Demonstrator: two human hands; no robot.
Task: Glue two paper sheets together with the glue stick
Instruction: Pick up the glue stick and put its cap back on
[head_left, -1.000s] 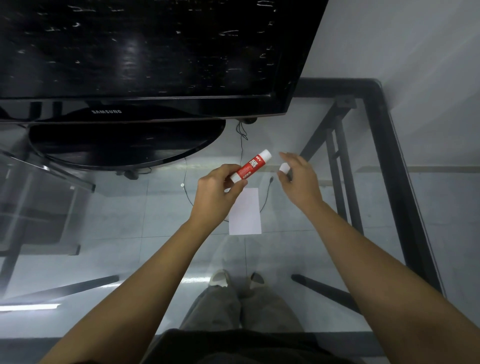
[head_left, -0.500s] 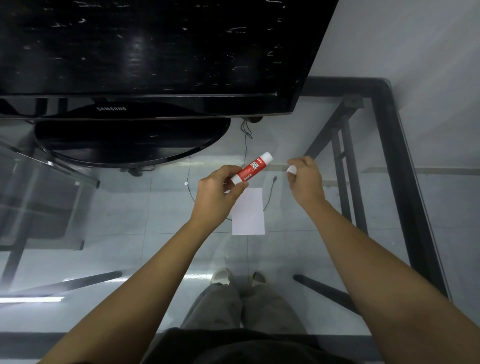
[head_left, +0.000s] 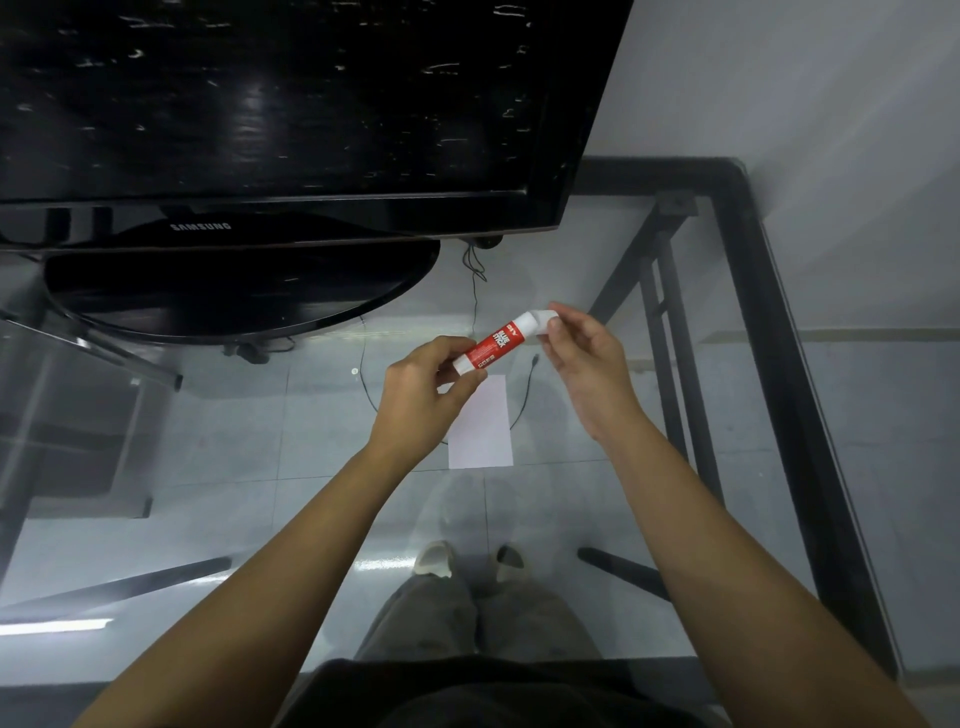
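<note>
Since a second ago the small white cap, then held clear of the tube in the right hand, has been brought back to the tip of the red-and-white plastic glue stick and is now seated on it or touching it; which of the two cannot be told. The stick is held tilted above the table, its lower end gripped between thumb and fingers of the left hand, while the cap end is pinched by the right fingertips. Both hands are thus closed on the same stick, well above the surface.

Just below the left hand, one white rectangular paper sheet is seen lying flat on the clear glass tabletop. Whether it is a single sheet or two already laid one upon the other cannot be told, and no glue is visible on it. If the cap is being replaced, the gluing is probably over and only pressing and setting the stick down remain; otherwise the spreading is not yet begun.

Beyond the paper a large black flat-screen television is stood on its oval base, and the table's black metal frame is seen to the right.
</note>
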